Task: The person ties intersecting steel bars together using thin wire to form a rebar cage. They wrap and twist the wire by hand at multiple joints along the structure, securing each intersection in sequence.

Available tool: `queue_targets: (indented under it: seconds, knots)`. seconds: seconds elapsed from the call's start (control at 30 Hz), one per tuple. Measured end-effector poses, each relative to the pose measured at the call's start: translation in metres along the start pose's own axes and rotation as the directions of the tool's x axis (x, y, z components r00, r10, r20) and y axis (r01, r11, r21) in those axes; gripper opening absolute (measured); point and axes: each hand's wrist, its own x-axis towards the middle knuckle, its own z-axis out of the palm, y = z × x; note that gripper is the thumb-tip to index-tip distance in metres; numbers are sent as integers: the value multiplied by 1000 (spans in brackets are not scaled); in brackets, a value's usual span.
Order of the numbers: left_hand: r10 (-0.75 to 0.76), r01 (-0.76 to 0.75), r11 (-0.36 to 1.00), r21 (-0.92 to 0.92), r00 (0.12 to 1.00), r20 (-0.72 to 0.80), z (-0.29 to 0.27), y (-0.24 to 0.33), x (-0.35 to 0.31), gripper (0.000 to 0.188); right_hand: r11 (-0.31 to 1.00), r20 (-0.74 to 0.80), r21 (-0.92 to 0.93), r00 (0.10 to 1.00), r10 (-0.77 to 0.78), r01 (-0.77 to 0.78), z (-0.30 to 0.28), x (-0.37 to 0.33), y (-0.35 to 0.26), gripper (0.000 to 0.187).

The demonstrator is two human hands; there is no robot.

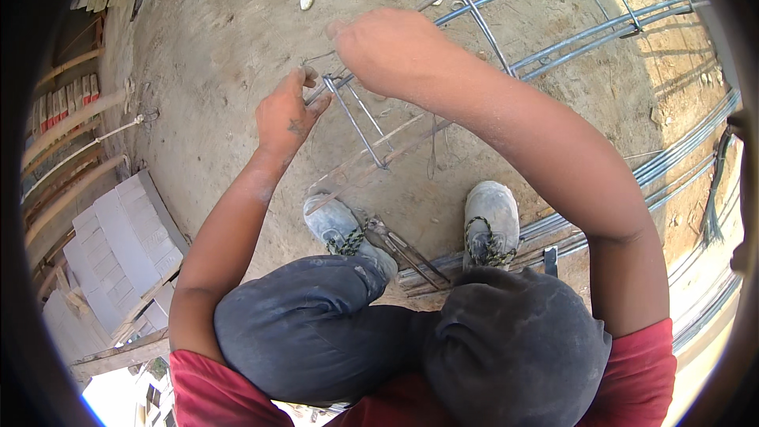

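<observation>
A rebar cage (482, 20) of long steel bars and square stirrups runs from the upper right toward my hands. My left hand (283, 115) is closed round the end of one bar, thumb and fingers on either side of it, beside the last stirrup (352, 122). Over the same bar, a little to the right, my right hand (387, 51) is closed in a fist, its back toward me. Whatever its fingers hold is hidden. A thin tie wire (320, 57) shows between the two hands. Pincers (403, 249) with long handles lie on the ground between my shoes.
A bundle of loose bars (664, 162) lies along the right side and behind my shoes. At the lower left are stacked pale blocks (122, 229), with wooden poles (75, 130) above them. A small white stone (307, 1) sits on the dusty ground ahead.
</observation>
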Motion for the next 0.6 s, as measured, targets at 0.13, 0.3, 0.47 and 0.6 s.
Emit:
queue_targets:
  seconds: [0.13, 0.3, 0.47, 0.6]
  knots:
    - [-10, 17, 996, 82, 996, -89, 4, -1, -8, 37, 965, -17, -231, 991, -130, 123, 30, 20, 0, 10]
    - [155, -112, 978, 178, 956, -250, 3, -2, -6, 37, 990, 71, -117, 993, 92, -83, 49, 33, -3, 11]
    - [263, -259, 963, 81, 963, -52, -4, 18, -29, 31, 974, 122, -225, 990, 68, -39, 47, 26, 2, 11]
    - [54, 27, 982, -187, 907, 417, -3, 21, -68, 35, 950, 115, -312, 993, 9, 28, 46, 15, 6, 9]
